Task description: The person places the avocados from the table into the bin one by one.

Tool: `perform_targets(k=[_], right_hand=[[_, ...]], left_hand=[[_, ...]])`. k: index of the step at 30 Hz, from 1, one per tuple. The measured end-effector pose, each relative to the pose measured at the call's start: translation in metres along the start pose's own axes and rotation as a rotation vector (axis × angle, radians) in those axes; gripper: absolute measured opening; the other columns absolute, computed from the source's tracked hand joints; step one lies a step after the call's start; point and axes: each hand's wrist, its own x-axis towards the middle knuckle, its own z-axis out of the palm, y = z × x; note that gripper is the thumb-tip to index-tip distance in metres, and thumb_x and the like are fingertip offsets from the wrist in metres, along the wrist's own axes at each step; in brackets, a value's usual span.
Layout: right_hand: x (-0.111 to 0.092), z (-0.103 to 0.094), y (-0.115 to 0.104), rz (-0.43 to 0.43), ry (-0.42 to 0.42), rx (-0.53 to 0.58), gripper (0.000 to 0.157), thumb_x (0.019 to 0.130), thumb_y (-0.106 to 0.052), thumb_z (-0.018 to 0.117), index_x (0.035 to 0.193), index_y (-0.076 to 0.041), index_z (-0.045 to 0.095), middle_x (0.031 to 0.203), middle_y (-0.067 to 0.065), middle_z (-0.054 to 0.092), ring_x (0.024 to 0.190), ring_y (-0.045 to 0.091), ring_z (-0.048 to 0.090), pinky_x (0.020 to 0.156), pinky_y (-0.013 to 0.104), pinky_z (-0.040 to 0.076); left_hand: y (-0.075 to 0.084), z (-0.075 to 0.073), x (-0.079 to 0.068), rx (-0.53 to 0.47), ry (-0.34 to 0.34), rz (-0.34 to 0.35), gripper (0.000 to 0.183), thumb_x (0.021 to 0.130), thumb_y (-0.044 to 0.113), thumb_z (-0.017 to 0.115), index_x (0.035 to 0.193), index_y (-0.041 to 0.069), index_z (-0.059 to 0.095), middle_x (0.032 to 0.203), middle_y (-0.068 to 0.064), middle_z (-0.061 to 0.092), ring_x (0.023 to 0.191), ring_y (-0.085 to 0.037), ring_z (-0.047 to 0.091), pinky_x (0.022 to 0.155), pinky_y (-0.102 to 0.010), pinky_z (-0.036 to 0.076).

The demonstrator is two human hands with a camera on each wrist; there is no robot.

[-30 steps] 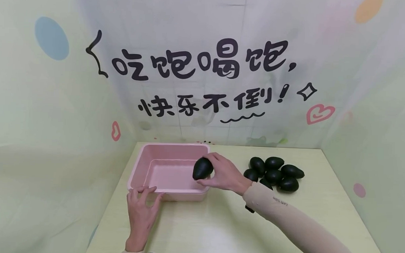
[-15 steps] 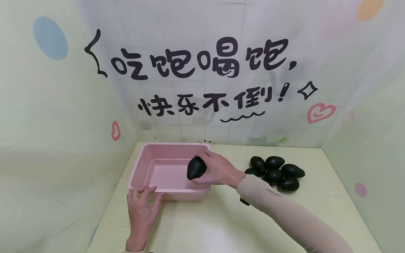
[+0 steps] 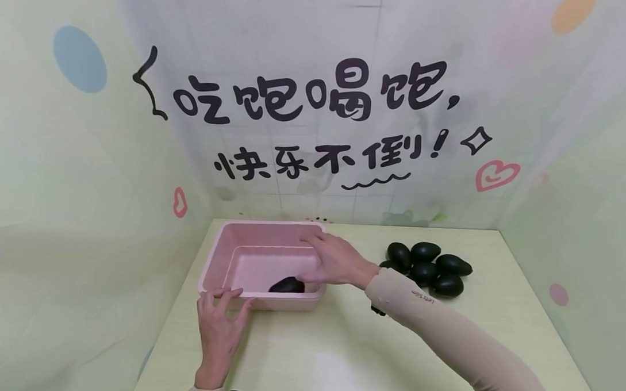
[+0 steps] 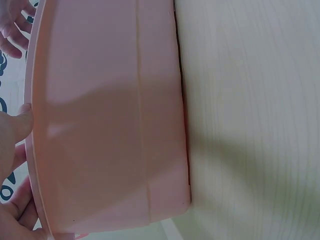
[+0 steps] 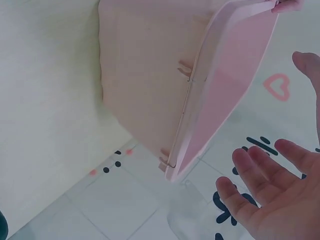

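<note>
At lower left, the left hand [image 3: 218,329] pinches the front rim of the bin [image 3: 291,304]. Inside, near the front wall just below centre frame, lies one avocado [image 3: 287,285]. The right hand [image 3: 340,262], thumb and fingers wide apart, hangs over the bin's right side. More avocados [image 3: 448,285] cluster right of centre, before a lettered wall [image 3: 293,22].

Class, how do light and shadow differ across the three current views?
Head view: fairly even light, with a soft shadow on the table below the right sleeve; left wrist view: dimmer, a broad shadow across the outside of the pink bin; right wrist view: the outside looks duller than the inside.
</note>
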Motion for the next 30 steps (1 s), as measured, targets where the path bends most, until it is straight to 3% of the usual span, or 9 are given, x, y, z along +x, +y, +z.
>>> perform_targets(k=[7,15,22,30], right_hand=[[-0.002,-0.004,0.003,0.023,0.01,0.009,0.085,0.087,-0.055,0.081,0.156,-0.015,0.05,0.157,0.011,0.055,0.127,0.032,0.066,0.105,0.05,0.056],[-0.01,-0.004,0.01,0.052,0.05,0.058,0.086,0.087,-0.056,0.08,0.158,-0.02,0.047,0.152,0.014,0.059,0.131,0.033,0.064,0.107,0.054,0.054],[-0.015,0.005,0.019,0.148,0.027,0.082,0.089,0.087,-0.059,0.079,0.158,-0.014,0.05,0.157,0.013,0.056,0.141,0.033,0.058,0.113,0.054,0.051],[-0.019,0.006,0.025,0.179,0.046,0.104,0.087,0.087,-0.059,0.079,0.156,-0.013,0.052,0.157,0.011,0.056,0.14,0.032,0.06,0.112,0.054,0.052]], left_hand=[[0.0,0.0,0.0,0.002,-0.003,-0.005,0.036,0.072,0.014,0.096,0.1,0.002,0.076,0.107,-0.026,0.064,0.096,-0.042,0.051,0.086,-0.043,0.036],[0.0,0.001,0.0,0.002,-0.004,-0.011,0.036,0.072,0.013,0.096,0.099,0.001,0.076,0.107,-0.027,0.063,0.098,-0.043,0.051,0.086,-0.044,0.036],[-0.001,0.001,-0.001,0.007,-0.008,-0.025,0.035,0.073,0.013,0.096,0.1,0.002,0.076,0.108,-0.027,0.063,0.098,-0.043,0.051,0.086,-0.044,0.036],[-0.003,0.002,-0.001,0.007,-0.005,-0.021,0.035,0.072,0.012,0.097,0.099,0.002,0.077,0.108,-0.027,0.064,0.098,-0.042,0.051,0.087,-0.045,0.036]])
